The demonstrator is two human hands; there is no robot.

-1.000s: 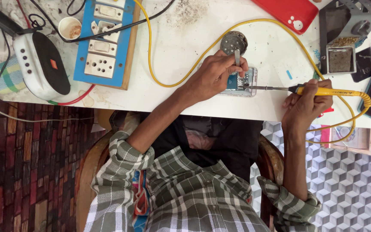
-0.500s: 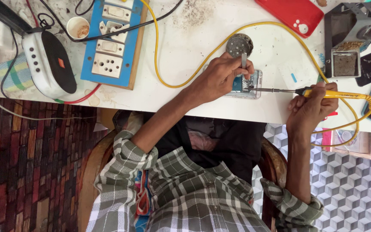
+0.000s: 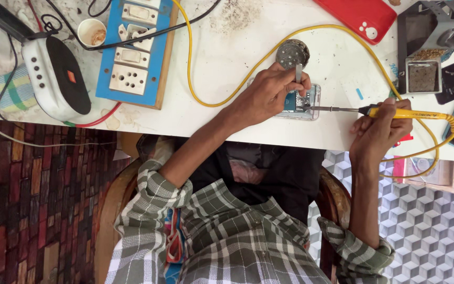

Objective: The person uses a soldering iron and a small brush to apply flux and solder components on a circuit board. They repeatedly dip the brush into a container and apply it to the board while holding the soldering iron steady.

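Two hands work over an opened phone [image 3: 311, 107] lying near the table [image 3: 227, 68] edge. The left hand [image 3: 266, 94] rests on the phone, fingers pinched around tweezers [image 3: 298, 72]. Just right of the phone, the right hand [image 3: 379, 131] is closed around a yellow soldering iron [image 3: 405, 113], its tip touching the exposed board. This looks like soldering mid-joint; next calls for a steady tip and a clean lift. Beyond the phone sits a round metal tin [image 3: 292, 52]. The iron's yellow cable [image 3: 227, 97] loops left of the phone, near the left wrist, and could snag. A blue switchboard [image 3: 132, 52] lies further left.
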